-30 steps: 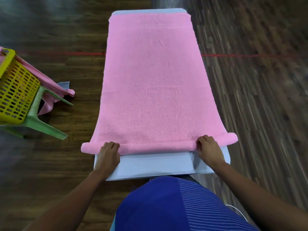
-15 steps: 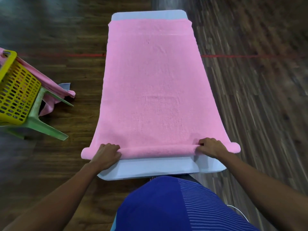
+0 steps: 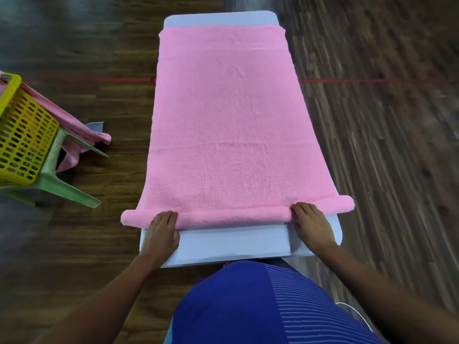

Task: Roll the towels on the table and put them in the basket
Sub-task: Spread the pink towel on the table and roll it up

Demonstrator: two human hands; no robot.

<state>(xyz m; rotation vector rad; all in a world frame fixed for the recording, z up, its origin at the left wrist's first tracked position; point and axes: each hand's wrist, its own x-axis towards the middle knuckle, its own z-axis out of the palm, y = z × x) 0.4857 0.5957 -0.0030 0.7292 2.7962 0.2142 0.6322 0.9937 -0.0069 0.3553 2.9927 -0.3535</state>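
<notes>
A dark wood floor (image 3: 372,150) fills the view, crossed by a thin red line (image 3: 352,81). On it stands a long pale table (image 3: 223,244). A pink towel (image 3: 223,120) lies flat along nearly the whole table, leaving bare strips at the far and near ends. The towel's near end is wound into a thin roll (image 3: 233,216) that sticks out past both table sides. At the left, well apart from the table, a yellow basket (image 3: 22,135) sits on a green stool (image 3: 62,187), with more pink cloth (image 3: 74,130) hanging behind it. The left hand (image 3: 162,227) and right hand (image 3: 311,224) press on the roll near its ends, fingers fairly straight on top of it and palms on the table.
</notes>
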